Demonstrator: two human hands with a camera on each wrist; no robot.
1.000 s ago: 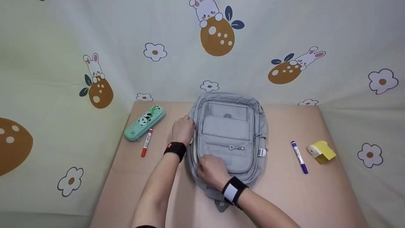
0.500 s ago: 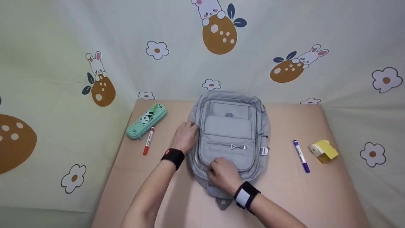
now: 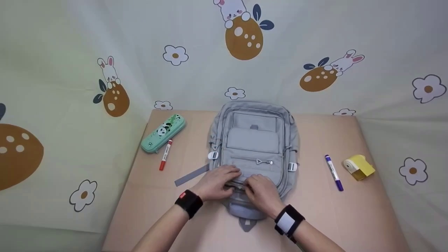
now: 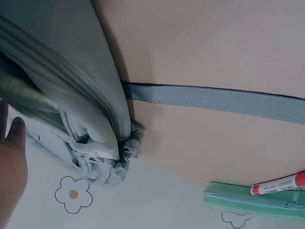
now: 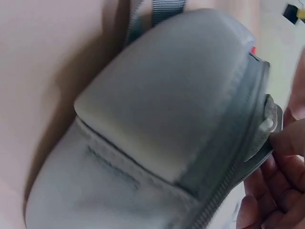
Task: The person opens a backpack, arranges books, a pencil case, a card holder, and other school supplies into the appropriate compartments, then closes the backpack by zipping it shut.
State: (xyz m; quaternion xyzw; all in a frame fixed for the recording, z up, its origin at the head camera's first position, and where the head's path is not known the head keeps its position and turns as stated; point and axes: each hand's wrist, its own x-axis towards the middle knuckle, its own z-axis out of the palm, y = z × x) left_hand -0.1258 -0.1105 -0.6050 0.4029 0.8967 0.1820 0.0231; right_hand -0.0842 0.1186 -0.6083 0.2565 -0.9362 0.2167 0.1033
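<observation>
Head view: grey backpack (image 3: 253,141) lies on the table (image 3: 140,206), long axis running away from the person; right hand (image 3: 265,196) and left hand (image 3: 217,182) nearly meet toward its near end. Right pinches its zippered edge (image 5: 231,174) (clearest from right wrist); left touches, fingers straight.

In the head view, both forearms are slanted inward from the bottom edge, the left forearm (image 3: 162,227) toward the upper right, the right forearm (image 3: 316,239) toward the upper left. The left hand (image 3: 215,182) is placed just below the frame's centre, its fingers (image 3: 231,170) pointed rightward and its thumb (image 3: 228,191) held apart beneath them. The right hand (image 3: 264,194) is set near it, lower right of centre, with bent fingers (image 3: 257,179); at the right edge of the right wrist view, a pinch is formed by them.
</observation>
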